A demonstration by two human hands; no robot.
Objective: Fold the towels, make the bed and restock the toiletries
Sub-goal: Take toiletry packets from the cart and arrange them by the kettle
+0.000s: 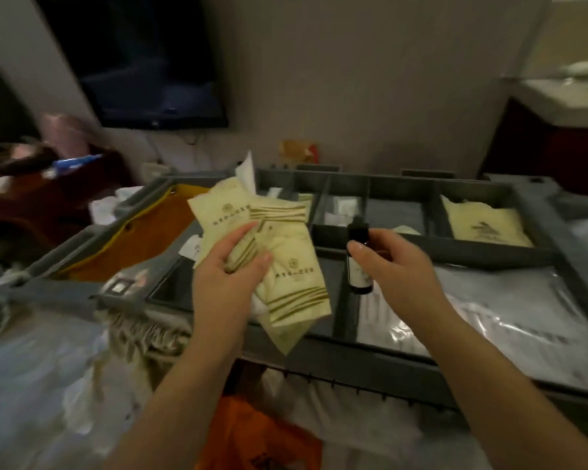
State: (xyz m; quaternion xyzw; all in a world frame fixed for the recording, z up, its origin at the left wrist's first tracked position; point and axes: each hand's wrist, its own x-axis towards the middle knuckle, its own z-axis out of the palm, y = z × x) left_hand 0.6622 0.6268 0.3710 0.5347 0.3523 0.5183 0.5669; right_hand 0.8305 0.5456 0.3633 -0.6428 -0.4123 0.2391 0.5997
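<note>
Nearest, an orange plastic bag [252, 435] is seen below the grey compartmented plastic cart tray [353, 368]. Above the tray's near compartments, a fanned bundle of pale yellow paper sachets with green stripes [286, 266] is gripped in the left hand [230, 266], its fingers [262, 257] curled round them. Just to the right, a small dark bottle with a pale label [358, 262] is held upright in the right hand [394, 262], pinched between thumb and fingertips. Toiletries appear to be being gathered for restocking. The sachets are best squared up so none slips, and the bottle kept upright. Further back, more yellow sachets [486, 222] lie in the far right compartment. A dark wall-mounted television [143, 62] is seen beyond.
</note>
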